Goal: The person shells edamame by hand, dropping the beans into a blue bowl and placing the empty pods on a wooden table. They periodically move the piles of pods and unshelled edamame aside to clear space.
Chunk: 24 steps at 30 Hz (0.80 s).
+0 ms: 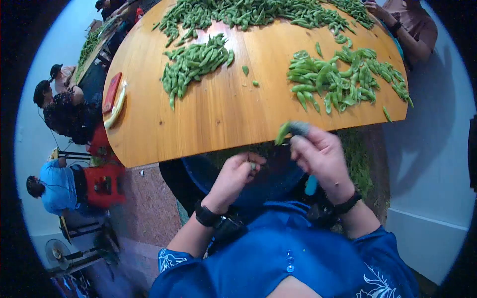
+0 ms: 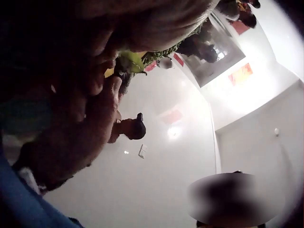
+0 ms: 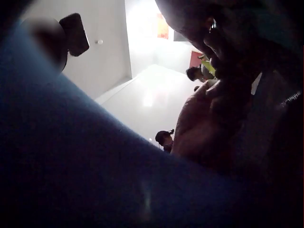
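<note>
In the head view my right hand [image 1: 323, 156] pinches a green bean pod [image 1: 283, 133] at the table's near edge. A dark grey cover sits on one of its fingertips. My left hand [image 1: 236, 174] is held lower and to the left, its fingers curled and apart from the pod. A small pale green spot shows at its fingers, and no pod is seen in it. Below both hands is a blue basin [image 1: 238, 196], its inside dark. In the left wrist view the pod [image 2: 133, 61] shows between the dark shapes of the hands.
A wooden table [image 1: 218, 121] bears a large pod heap [image 1: 238, 12], a smaller pod pile [image 1: 196, 67] and a pile of flattened, opened-looking pods [image 1: 343, 79]. A red object [image 1: 112, 92] lies at its left edge. Other people sit at the left; one [image 1: 415, 27] is across at right.
</note>
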Each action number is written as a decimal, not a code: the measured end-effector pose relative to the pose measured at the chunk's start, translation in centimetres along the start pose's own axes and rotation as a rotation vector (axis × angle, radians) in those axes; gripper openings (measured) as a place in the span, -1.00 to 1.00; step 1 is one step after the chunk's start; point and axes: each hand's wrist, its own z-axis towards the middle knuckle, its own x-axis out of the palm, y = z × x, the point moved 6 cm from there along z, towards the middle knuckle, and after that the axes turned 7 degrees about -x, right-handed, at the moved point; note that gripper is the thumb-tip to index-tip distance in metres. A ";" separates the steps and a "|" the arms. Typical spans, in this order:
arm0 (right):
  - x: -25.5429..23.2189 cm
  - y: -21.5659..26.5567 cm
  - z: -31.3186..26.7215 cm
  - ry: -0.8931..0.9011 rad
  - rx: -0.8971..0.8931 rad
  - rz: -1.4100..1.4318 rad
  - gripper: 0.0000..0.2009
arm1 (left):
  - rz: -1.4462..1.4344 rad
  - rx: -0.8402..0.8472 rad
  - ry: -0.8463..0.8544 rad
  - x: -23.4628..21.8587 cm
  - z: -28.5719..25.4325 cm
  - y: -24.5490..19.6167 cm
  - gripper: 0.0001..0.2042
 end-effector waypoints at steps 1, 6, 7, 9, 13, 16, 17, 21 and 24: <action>-1.8 0.2 0.8 -0.082 -0.032 0.004 -0.75 | 0.351 0.279 -0.078 -0.8 0.8 0.3 -0.76; -8.9 2.3 5.0 -0.217 -0.154 -0.190 -0.83 | 1.072 0.529 -0.213 0.6 -2.4 -3.3 -0.82; -9.2 2.1 5.5 -0.222 -0.160 -0.183 -0.83 | 0.954 0.485 -0.214 0.8 -3.0 -5.0 -0.85; -9.4 1.3 6.2 -0.166 -0.099 -0.137 -0.85 | 0.872 0.588 -0.251 1.1 -3.0 -8.4 -0.87; -9.4 1.2 6.4 -0.162 -0.104 -0.094 -0.84 | 1.015 0.739 -0.519 1.0 0.1 -15.0 -0.85; -9.4 1.4 6.3 -0.149 -0.164 -0.130 -0.84 | 1.135 1.050 -0.561 0.9 3.8 -17.4 -0.83; -9.4 1.3 6.2 -0.151 -0.138 -0.117 -0.84 | 1.163 0.965 -0.427 1.0 4.8 -17.5 -0.82; -9.6 1.3 5.9 -0.154 -0.125 -0.108 -0.84 | 1.254 0.710 -0.243 2.2 2.9 -15.4 -0.86; -9.5 1.2 6.2 -0.152 -0.155 -0.114 -0.85 | 1.101 0.511 -0.125 1.6 1.8 -15.7 -0.90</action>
